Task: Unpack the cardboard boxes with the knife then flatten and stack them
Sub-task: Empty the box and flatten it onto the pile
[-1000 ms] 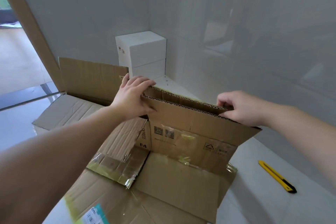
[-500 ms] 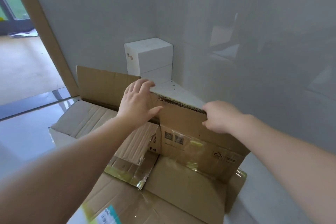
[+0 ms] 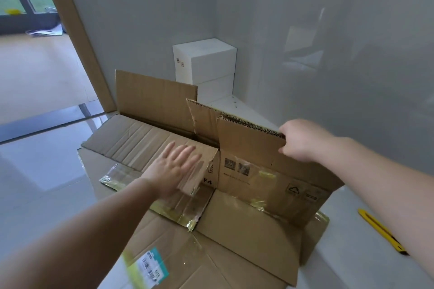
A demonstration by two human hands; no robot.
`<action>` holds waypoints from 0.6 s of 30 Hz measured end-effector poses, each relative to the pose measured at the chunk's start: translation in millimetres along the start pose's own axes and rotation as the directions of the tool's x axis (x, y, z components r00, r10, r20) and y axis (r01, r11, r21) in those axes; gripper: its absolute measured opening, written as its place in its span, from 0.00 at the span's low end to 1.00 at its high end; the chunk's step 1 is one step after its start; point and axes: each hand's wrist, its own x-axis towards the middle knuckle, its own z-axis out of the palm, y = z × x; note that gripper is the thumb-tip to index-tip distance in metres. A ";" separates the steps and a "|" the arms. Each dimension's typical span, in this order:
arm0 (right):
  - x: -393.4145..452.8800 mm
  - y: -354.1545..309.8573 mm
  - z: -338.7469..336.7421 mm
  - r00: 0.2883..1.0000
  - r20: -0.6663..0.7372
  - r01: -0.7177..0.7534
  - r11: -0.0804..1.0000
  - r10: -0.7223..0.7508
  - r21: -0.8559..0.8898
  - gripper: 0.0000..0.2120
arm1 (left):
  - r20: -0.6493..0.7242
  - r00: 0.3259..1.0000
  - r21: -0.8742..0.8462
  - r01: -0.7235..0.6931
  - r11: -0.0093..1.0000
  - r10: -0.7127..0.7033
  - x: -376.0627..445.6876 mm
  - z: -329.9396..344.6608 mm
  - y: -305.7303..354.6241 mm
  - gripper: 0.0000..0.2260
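Grey glossy walls (image 3: 305, 30) meet in a corner ahead of me, and pale floor tiles (image 3: 42, 171) run out from under everything. At far left I see a wooden door frame (image 3: 77, 37) with a brighter room beyond it. Low in the middle lies the flattened cardboard (image 3: 223, 253), with a green-edged shipping label (image 3: 150, 267) near its front edge and shiny tape on its flaps. On top of it sits the cardboard box (image 3: 258, 171) I am working on, partly collapsed, one side panel lying nearly flat to the left and a rear flap standing upright. My left hand (image 3: 173, 169) is spread with the fingers straight over that low panel; it is blurred, so I cannot tell whether the palm is pressing. Behind the box, in the corner, stand two stacked white boxes (image 3: 206, 63). My right hand (image 3: 303, 141) grips the top edge of the upright front panel, fingers curled over the corrugated rim. At far right the yellow knife (image 3: 380, 230) lies on the floor, apart from the box, partly hidden by my right forearm.
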 end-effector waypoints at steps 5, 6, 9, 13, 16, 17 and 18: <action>-7.8 -4.7 11.9 0.999 0.031 0.033 0.999 -0.034 0.031 0.05 | -0.361 0.891 -0.338 0.152 0.929 -0.277 17.7 -37.3 -50.7 0.47; -9.3 -4.8 10.6 0.999 0.031 0.033 0.999 -0.035 0.043 0.04 | -0.401 0.850 -0.386 0.181 0.905 -0.341 26.1 -48.1 -65.2 0.46; -14.1 -5.6 5.8 0.998 0.048 0.035 0.999 -0.036 0.041 0.06 | -0.349 0.832 -0.391 0.288 0.874 -0.431 55.0 -75.1 -106.7 0.50; -25.5 -11.0 8.0 0.994 0.061 0.087 0.996 -0.085 -0.022 0.03 | 0.012 0.986 -0.181 0.164 0.970 -0.164 93.9 -96.1 -137.4 0.63; -30.9 -9.7 6.7 0.993 0.094 0.079 0.996 -0.076 -0.031 0.04 | 0.191 0.981 -0.132 0.069 0.989 -0.043 114.6 -105.0 -143.7 0.65; -31.9 -9.0 5.6 0.992 0.101 0.082 0.996 -0.077 -0.042 0.05 | 0.215 0.976 -0.120 0.052 0.991 -0.026 117.0 -104.6 -144.4 0.64; -32.0 -9.0 4.6 0.991 0.106 0.089 0.995 -0.083 -0.051 0.06 | 0.241 0.970 -0.130 0.053 0.990 -0.020 117.9 -104.1 -144.4 0.63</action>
